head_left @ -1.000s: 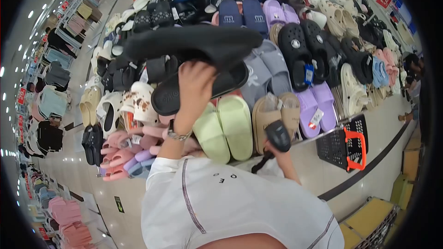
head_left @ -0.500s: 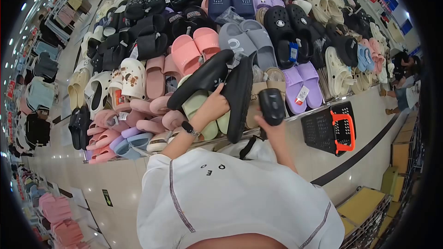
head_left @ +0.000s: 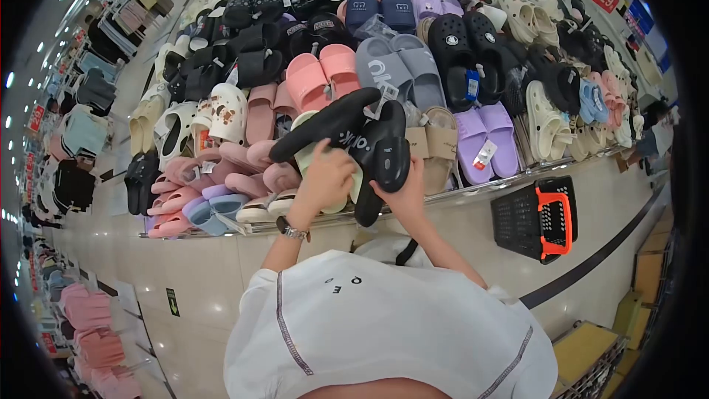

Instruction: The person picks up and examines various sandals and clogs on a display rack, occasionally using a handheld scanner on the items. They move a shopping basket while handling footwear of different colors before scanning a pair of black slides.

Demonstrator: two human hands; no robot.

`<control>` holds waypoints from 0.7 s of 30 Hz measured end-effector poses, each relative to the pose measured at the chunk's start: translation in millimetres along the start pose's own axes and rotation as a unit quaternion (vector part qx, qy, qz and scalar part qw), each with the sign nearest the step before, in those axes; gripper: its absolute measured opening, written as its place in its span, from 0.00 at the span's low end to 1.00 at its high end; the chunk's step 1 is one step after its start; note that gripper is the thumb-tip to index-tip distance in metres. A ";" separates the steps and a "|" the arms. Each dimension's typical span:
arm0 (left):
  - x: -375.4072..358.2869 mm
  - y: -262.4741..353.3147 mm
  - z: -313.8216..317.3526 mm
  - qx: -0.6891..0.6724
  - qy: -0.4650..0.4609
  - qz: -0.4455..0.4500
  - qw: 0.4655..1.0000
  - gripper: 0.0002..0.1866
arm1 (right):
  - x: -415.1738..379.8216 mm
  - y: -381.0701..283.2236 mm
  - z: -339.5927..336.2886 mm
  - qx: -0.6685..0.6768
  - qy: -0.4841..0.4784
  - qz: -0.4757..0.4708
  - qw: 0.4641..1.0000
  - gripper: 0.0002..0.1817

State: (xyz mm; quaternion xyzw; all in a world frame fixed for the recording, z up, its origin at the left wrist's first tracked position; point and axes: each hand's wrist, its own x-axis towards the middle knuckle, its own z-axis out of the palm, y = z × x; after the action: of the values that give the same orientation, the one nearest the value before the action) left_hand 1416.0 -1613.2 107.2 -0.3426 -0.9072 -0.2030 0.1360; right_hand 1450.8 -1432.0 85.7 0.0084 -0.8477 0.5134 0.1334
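Note:
My right hand (head_left: pixel 405 191) grips a black handheld scanner (head_left: pixel 392 162) with a rounded, glossy body, held over one of two black slides (head_left: pixel 325 127). The slides lie spread in a V across the display, with white lettering visible near where they meet. Beside the lower edge of the left slide is my left hand (head_left: pixel 329 179), its index finger extended and touching or nearly touching it. The other left fingers are loosely bent, with nothing seen in them. Light green slippers (head_left: pixel 304 155) show partly beneath the black pair.
Rows of footwear cover the display, including pink slides (head_left: pixel 323 74), grey slides (head_left: pixel 402 70) and purple slides (head_left: pixel 487 140). A metal rail (head_left: pixel 465 193) borders the front. A black shopping basket (head_left: pixel 517 222) with an orange handle stands on the floor to the right.
The scanner has moved left and now overlaps the right black slide. My left hand has drawn back slightly from the middle of the pair. The right slide's lower end has shifted left.

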 end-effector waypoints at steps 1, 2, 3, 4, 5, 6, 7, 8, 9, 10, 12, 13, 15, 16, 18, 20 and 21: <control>1.6 0.3 -9.6 0.007 0.064 -0.034 0.997 0.08 | -2.3 4.3 -0.1 0.006 0.001 0.001 1.000 0.37; 1.8 -5.9 -13.0 0.061 0.099 -0.083 0.990 0.17 | -4.3 8.8 -0.4 -0.001 0.015 -0.005 1.000 0.37; 3.5 -9.0 -14.7 0.067 0.111 -0.126 0.984 0.20 | -6.3 12.4 -0.9 -0.007 0.027 -0.011 1.000 0.36; 5.6 -10.6 -16.0 0.072 0.122 -0.168 0.976 0.24 | -8.9 14.9 -1.5 -0.002 0.028 -0.007 1.000 0.36; 8.4 -12.4 -15.3 0.075 0.118 -0.166 0.976 0.24 | -10.9 17.2 -2.7 -0.006 0.026 0.005 1.000 0.38; 11.5 -15.2 -12.9 0.155 0.155 -0.170 0.961 0.26 | -12.6 19.8 -3.8 -0.011 0.025 0.017 0.999 0.39; 14.5 -18.4 -9.7 0.234 0.192 -0.172 0.938 0.27 | -13.5 23.2 -4.3 -0.008 0.026 0.020 0.999 0.39; 15.6 -24.0 -7.4 0.235 0.188 -0.170 0.938 0.27 | -14.3 26.4 -4.6 -0.028 0.033 0.014 0.999 0.39; 13.6 -31.5 -6.3 0.175 0.134 -0.232 0.947 0.27 | -16.3 28.2 -5.0 -0.048 0.038 0.010 0.998 0.40; 10.3 -36.5 -4.7 0.113 0.079 -0.292 0.946 0.26 | -17.8 28.3 -5.2 -0.044 0.039 0.014 0.998 0.40; 10.2 -29.5 -7.1 0.148 0.109 -0.235 0.955 0.26 | -16.2 26.8 -6.1 -0.059 0.061 0.009 0.996 0.39; 8.0 -20.3 -6.9 0.165 0.102 -0.268 0.944 0.26 | -14.1 25.6 -8.8 -0.055 0.065 0.009 0.996 0.39; 7.3 -0.3 -11.2 0.186 0.096 -0.297 0.932 0.26 | -9.2 24.9 -15.9 -0.091 0.042 0.036 0.994 0.37; 6.1 8.1 -12.8 0.176 0.112 -0.316 0.926 0.25 | -6.8 28.6 -17.9 -0.087 0.045 0.037 0.994 0.37; 3.4 17.5 -16.3 0.168 0.126 -0.332 0.920 0.25 | -1.9 35.2 -21.8 -0.057 0.055 0.034 0.996 0.33; 1.6 22.5 -17.2 0.147 0.174 -0.335 0.914 0.24 | 3.1 38.4 -26.2 -0.045 0.066 0.039 0.996 0.31; 0.9 24.8 -16.4 0.146 0.174 -0.335 0.914 0.24 | 6.3 43.3 -27.8 -0.014 0.082 0.006 0.997 0.30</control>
State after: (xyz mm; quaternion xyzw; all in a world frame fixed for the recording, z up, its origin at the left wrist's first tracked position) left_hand 1433.9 -1603.4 128.7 0.0457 -0.9503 -0.1581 0.2642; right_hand 1444.2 -1386.5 61.7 -0.0406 -0.8410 0.5015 0.1991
